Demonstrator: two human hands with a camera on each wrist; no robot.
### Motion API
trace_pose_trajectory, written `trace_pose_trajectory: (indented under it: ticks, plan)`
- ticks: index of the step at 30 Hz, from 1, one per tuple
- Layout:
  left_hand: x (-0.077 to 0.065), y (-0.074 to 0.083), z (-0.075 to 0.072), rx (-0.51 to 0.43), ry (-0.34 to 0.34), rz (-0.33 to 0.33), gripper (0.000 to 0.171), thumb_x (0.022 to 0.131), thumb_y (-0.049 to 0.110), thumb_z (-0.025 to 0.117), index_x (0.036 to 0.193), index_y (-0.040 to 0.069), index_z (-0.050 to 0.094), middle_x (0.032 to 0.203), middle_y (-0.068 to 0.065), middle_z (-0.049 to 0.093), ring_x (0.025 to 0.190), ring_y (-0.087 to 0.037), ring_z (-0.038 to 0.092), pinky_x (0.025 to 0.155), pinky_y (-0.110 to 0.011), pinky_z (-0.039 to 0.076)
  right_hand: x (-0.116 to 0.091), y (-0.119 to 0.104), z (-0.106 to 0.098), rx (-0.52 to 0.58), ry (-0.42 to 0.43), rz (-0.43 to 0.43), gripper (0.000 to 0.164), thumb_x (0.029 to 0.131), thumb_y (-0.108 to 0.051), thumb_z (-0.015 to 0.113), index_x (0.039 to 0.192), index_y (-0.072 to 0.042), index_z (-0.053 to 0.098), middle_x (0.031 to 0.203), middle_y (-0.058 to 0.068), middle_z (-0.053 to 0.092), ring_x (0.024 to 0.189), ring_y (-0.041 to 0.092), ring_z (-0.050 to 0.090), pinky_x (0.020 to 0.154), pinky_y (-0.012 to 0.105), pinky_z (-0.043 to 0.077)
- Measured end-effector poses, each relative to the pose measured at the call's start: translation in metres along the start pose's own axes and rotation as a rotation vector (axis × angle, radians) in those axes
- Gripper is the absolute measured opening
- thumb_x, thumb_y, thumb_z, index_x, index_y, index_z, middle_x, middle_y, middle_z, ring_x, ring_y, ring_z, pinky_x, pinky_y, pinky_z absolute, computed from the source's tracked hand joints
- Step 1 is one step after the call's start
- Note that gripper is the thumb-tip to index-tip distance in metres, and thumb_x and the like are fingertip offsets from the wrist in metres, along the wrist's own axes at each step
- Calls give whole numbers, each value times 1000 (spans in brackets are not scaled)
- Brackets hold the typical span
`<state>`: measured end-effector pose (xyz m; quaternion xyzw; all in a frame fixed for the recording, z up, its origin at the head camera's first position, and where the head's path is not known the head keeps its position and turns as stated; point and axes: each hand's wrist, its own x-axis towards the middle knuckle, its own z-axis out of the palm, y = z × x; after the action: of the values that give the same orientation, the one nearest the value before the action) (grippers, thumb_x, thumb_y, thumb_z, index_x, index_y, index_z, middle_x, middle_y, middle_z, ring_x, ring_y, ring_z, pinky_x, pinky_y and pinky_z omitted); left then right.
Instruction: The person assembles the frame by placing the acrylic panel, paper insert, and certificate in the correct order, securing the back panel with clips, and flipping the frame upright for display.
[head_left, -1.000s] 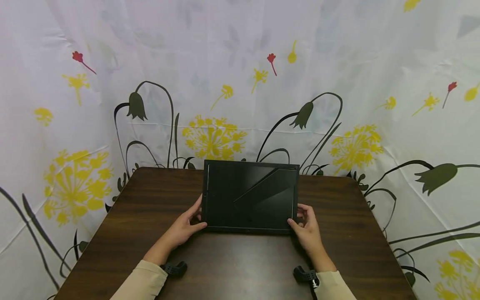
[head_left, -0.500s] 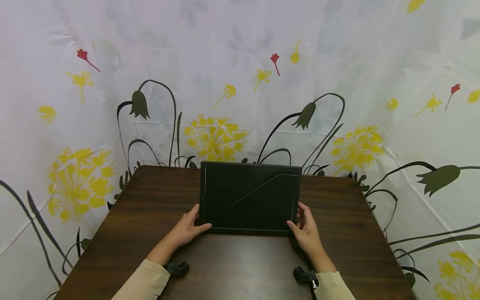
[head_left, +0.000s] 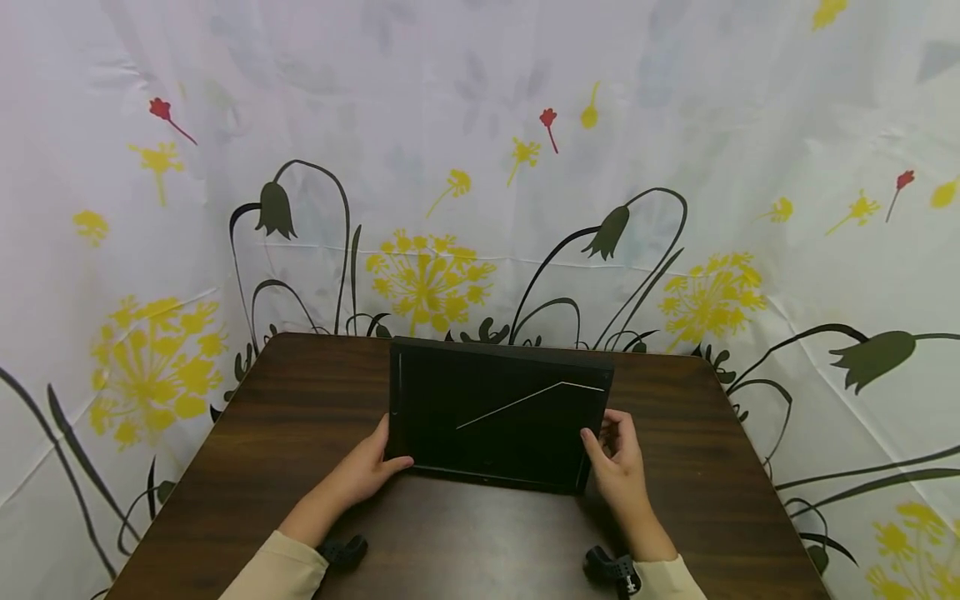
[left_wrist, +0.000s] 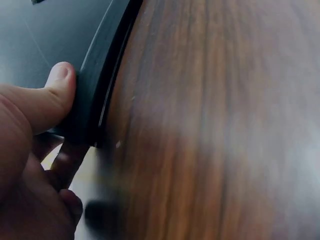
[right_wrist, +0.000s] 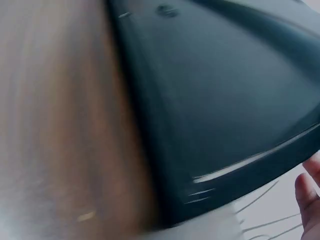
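Note:
A flat black rectangular panel, like a monitor screen with a raised rim (head_left: 498, 425), is held up in the middle of the head view, tilted back, its right side lower. At its lower left corner my left hand (head_left: 360, 471) grips it; the left wrist view shows the thumb (left_wrist: 60, 85) on the front face and fingers behind the edge. My right hand (head_left: 622, 471) holds the right edge, thumb on the front and fingers curled behind. Only fingertips (right_wrist: 307, 192) show in the right wrist view. The panel's back is hidden.
The panel is above a dark brown wood-grain table (head_left: 480, 550). A white curtain (head_left: 480, 108) printed with flowers hangs behind and at both sides. A black wrist strap device (head_left: 345, 552) sits on the left wrist, and a similar one (head_left: 611, 571) on the right.
The panel has come nearer and its top has dropped, with the right side sinking lower than the left. The pale line reflected on its face has shifted. Both hands keep their hold.

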<state>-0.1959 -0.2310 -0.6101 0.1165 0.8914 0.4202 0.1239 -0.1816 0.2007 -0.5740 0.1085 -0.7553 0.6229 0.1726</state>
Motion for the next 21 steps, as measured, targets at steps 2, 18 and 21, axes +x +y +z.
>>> trace_pose_trajectory:
  ticks: [2, 18, 21]
  plan:
    - [-5, 2, -4, 21, -4, 4, 104, 97, 53, 62, 162, 23, -13, 171, -8, -4, 157, -34, 13, 120, -61, 26, 4, -12, -2, 36, -5, -51, 37, 96, 1, 66, 129, 3, 49, 100, 10, 53, 77, 20, 52, 63, 25, 46]
    - [-38, 41, -52, 301, 98, 155, 89, 98, 31, 67, 160, -4, 15, 152, -30, 44, 145, -43, 39, 115, -72, 18, 30, -88, -51, -48, -319, -183, 46, 89, 7, 71, 132, -6, 61, 120, 12, 63, 91, 13, 63, 67, 24, 53]
    - [-44, 54, -63, 348, 148, 222, 73, 95, 25, 71, 153, 0, 34, 146, -25, 51, 138, -44, 47, 112, -74, 23, 29, -88, -60, -156, -376, -233, 46, 87, 2, 77, 127, -15, 65, 116, 2, 68, 89, 12, 64, 66, 23, 54]
